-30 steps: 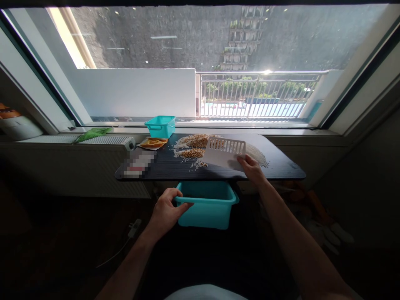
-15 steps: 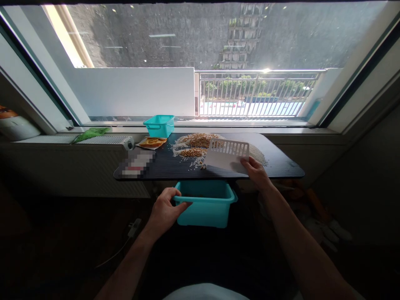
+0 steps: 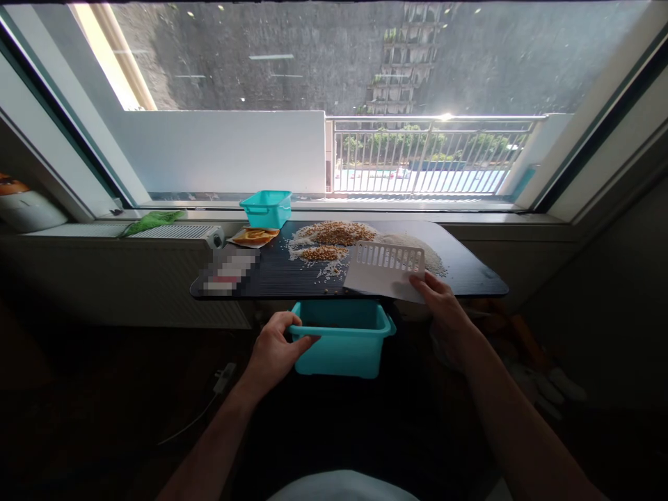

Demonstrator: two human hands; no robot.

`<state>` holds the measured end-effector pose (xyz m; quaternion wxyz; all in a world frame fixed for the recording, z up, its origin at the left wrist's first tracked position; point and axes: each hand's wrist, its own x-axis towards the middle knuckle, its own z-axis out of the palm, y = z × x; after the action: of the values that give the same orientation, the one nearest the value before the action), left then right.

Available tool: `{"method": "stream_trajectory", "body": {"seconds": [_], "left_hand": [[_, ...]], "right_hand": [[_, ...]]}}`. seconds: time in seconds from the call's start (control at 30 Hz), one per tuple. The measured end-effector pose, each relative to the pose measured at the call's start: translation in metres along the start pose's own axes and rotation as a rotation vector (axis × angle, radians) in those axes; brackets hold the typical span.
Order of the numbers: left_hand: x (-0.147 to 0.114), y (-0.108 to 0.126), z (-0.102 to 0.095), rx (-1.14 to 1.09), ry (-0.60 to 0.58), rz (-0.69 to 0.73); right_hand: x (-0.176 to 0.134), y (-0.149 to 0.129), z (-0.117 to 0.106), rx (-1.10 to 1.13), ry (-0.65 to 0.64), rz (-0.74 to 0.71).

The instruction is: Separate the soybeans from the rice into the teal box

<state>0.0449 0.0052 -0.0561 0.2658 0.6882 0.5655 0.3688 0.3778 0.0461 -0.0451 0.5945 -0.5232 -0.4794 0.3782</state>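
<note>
My left hand [image 3: 282, 351] grips the left rim of a turquoise plastic bin [image 3: 339, 351], held just below the table's front edge. The bin's inside is dark, so its contents are hard to make out. In my right hand [image 3: 441, 303] is a white flat scraper with a row of slots [image 3: 383, 275], pinched at its right side over the front of the black table [image 3: 282, 278]. Behind and left of the scraper lie orange-yellow corn kernels [image 3: 339, 233] in a spread pile. White rice-like grains [image 3: 417, 250] are heaped to the right and scattered among the kernels.
A smaller turquoise basket [image 3: 267, 209] stands at the table's back left, beside an orange packet [image 3: 255, 237]. A blurred flat item [image 3: 229, 271] lies at the left corner. A radiator [image 3: 130, 278] with a green cloth [image 3: 154, 221] is to the left; the window is ahead.
My right hand has moved the scraper a little toward me and to the right, to the table's front edge. My left hand and the bin have stayed nearly still.
</note>
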Motion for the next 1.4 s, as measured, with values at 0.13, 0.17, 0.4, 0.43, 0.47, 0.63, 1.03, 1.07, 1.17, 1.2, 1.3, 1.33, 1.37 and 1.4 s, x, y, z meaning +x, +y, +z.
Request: {"method": "stream_trajectory", "body": {"seconds": [0.13,0.17,0.4,0.43,0.47,0.63,1.03,1.07,1.17,1.2,1.3,1.33,1.37,1.4], "left_hand": [[0.0,0.0,-0.001,0.008,0.004,-0.003],[0.0,0.0,-0.001,0.011,0.006,-0.002],[-0.002,-0.001,-0.005,0.036,0.022,0.001],[-0.002,-0.002,-0.006,0.039,0.027,0.001],[-0.002,-0.002,-0.007,0.042,0.033,0.0],[-0.003,-0.008,-0.015,0.06,0.07,-0.015],[-0.007,-0.02,-0.036,0.093,0.134,-0.073],[-0.007,-0.022,-0.038,0.094,0.134,-0.076],[-0.007,-0.025,-0.046,0.097,0.133,-0.092],[-0.008,-0.026,-0.049,0.099,0.133,-0.101],[-0.01,-0.029,-0.058,0.11,0.142,-0.13],[-0.011,-0.03,-0.059,0.113,0.148,-0.137],[-0.012,-0.03,-0.06,0.116,0.152,-0.14],[-0.012,-0.029,-0.059,0.117,0.156,-0.14]], "right_hand": [[-0.004,0.0,0.006,0.037,-0.055,0.03],[-0.004,-0.001,0.011,0.052,-0.057,0.023],[0.005,-0.002,0.048,0.083,-0.119,-0.043],[0.006,-0.002,0.051,0.08,-0.124,-0.051],[0.007,-0.001,0.054,0.076,-0.128,-0.053],[0.008,-0.002,0.057,0.048,-0.189,-0.046],[0.01,0.0,0.096,0.084,-0.254,-0.085],[0.009,0.0,0.102,0.09,-0.27,-0.087],[0.008,-0.001,0.117,0.108,-0.314,-0.085],[0.007,-0.002,0.121,0.107,-0.327,-0.086],[0.006,-0.005,0.125,0.078,-0.366,-0.107],[0.005,-0.007,0.123,0.072,-0.37,-0.112],[0.005,-0.009,0.119,0.07,-0.364,-0.113],[0.006,-0.011,0.113,0.072,-0.341,-0.11]]}}
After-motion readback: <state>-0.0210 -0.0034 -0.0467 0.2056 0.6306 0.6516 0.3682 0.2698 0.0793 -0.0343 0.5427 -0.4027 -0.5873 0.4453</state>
